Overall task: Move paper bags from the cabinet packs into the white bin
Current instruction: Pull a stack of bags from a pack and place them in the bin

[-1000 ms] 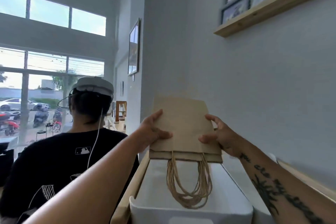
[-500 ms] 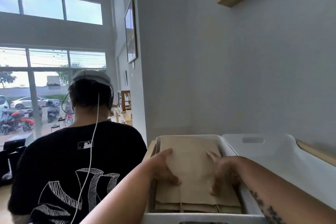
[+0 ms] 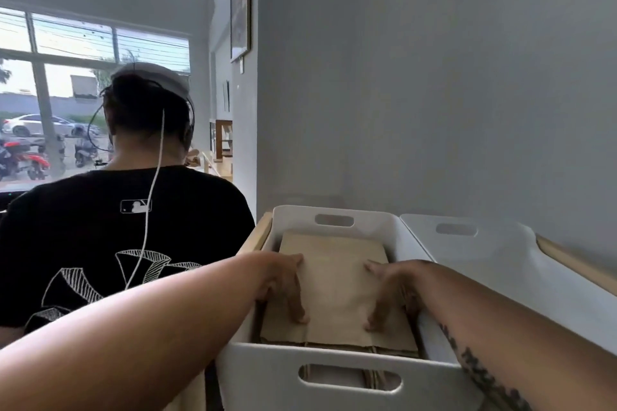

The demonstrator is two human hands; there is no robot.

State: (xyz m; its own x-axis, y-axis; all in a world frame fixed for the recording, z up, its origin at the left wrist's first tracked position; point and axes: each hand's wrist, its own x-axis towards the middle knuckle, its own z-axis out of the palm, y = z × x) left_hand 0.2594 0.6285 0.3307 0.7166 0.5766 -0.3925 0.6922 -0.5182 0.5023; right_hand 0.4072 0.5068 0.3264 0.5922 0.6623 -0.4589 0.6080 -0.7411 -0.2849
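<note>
A stack of flat brown paper bags (image 3: 335, 280) lies inside the white bin (image 3: 337, 387) in front of me. My left hand (image 3: 287, 284) rests on the left side of the top bag, fingers spread and pointing down onto the paper. My right hand (image 3: 390, 290) presses on the bag's right side in the same way, fingertips on the paper. Neither hand curls round the bag. The bags' handles are hidden behind the bin's near wall. The cabinet packs are out of view.
A second white bin (image 3: 500, 253) stands just right of the first, against the grey wall. Both sit on a wooden shelf (image 3: 258, 237). A person in a black T-shirt (image 3: 127, 227) stands close on the left, back turned. Windows fill the far left.
The stack of bags, held up above the bin a second ago, now lies flat in the bin. Both hands went down with it and now press on top. The view tilted downward.
</note>
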